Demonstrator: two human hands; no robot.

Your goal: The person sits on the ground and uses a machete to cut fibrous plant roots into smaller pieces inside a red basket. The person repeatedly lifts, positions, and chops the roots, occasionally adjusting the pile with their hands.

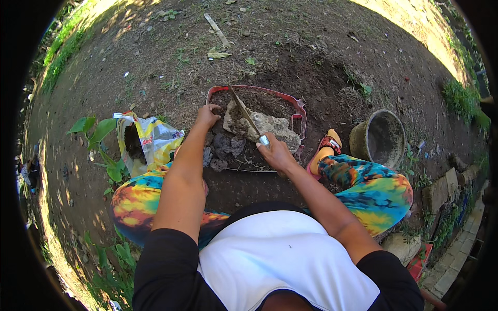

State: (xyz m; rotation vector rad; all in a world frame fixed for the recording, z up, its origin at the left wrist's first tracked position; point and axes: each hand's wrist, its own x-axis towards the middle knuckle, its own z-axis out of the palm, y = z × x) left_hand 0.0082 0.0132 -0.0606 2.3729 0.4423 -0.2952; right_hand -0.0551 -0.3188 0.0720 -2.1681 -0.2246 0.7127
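My right hand (275,152) grips the handle of a long-bladed knife (245,110), its grip wrapped in something silvery. The blade points up and to the left, over a rough pale chunk of stone or concrete (278,126). This chunk lies in a shallow red plastic container (268,90) with a broken rim, among dark soil and dry bits. At the container's left edge is my left hand (209,114), fingers apart and curled, with nothing visible in it. Dark grey clods (229,145) sit below the chunk, nearer my body.
A printed plastic bag (157,138) with soil inside stands left, beside a leafy plant (103,132). To the right, a dirty bucket (379,138) lies tilted past my sandalled foot (328,145). A flat wooden strip (216,29) lies farther off. Stone blocks (439,190) edge the lower right.
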